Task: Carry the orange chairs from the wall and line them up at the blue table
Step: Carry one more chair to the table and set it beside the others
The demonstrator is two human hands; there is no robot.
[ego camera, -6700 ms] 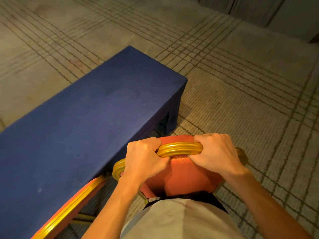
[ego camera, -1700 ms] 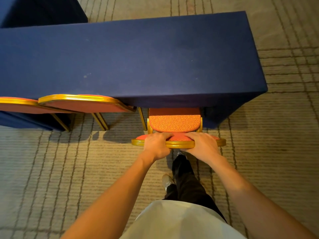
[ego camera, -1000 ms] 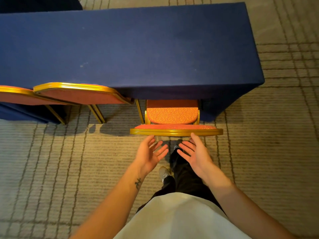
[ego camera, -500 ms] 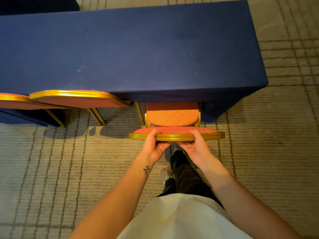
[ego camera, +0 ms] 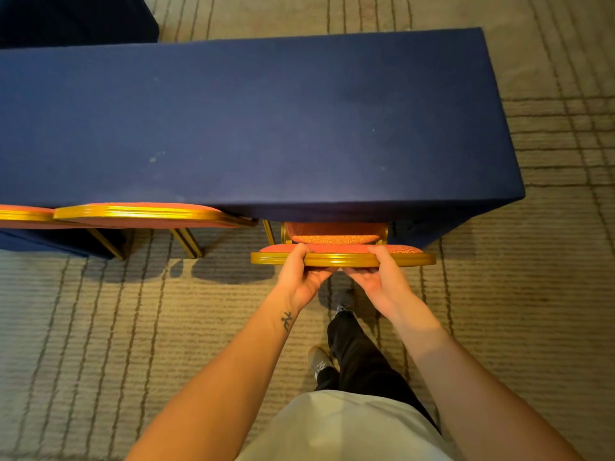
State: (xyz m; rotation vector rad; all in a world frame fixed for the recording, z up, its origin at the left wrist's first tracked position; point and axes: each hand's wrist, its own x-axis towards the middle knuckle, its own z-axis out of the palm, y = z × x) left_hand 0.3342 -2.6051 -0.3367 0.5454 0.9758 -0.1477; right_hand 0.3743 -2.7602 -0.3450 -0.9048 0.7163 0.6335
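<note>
Row at the blue surface (ego camera: pixel 249 121), entered left to right. Leftmost chair (ego camera: pixel 20 216): orange with a gilt frame, cut off by the left edge of view, back rail against the surface's near edge. Second chair (ego camera: pixel 139 212): same pattern, overlapping the first, rail level with the cloth edge, gilt legs on the carpet (ego camera: pixel 100 327); its right-hand frame tube sits just beside the next entry. Third chair (ego camera: pixel 409 259): the one being placed, near the right end of the surface, seat (ego camera: pixel 332 239) partly under the draped edge, back rail standing a little nearer than its neighbours' rails. The rail's long axis runs left to right, parallel to the surface edge, and the chair lies straight ahead of the hands, on their far side. Left hand (ego camera: pixel 299 277): grasps the rail left of its middle, curled over the top edge. Right hand (ego camera: pixel 379 277): grasps it just right of middle, likewise. The two hands nearly touch, and neither is noticeably nearer. Judgement: placing looks almost done. A short straight push away would bring the rail into line, while a skewed one risks knocking the second chair's frame on the left or snagging the draped corner on the right. Also present: another dark covered table (ego camera: pixel 73 18) at far left, and a dark trouser leg (ego camera: pixel 359 354) and shoe (ego camera: pixel 319 362) below the hands.
</note>
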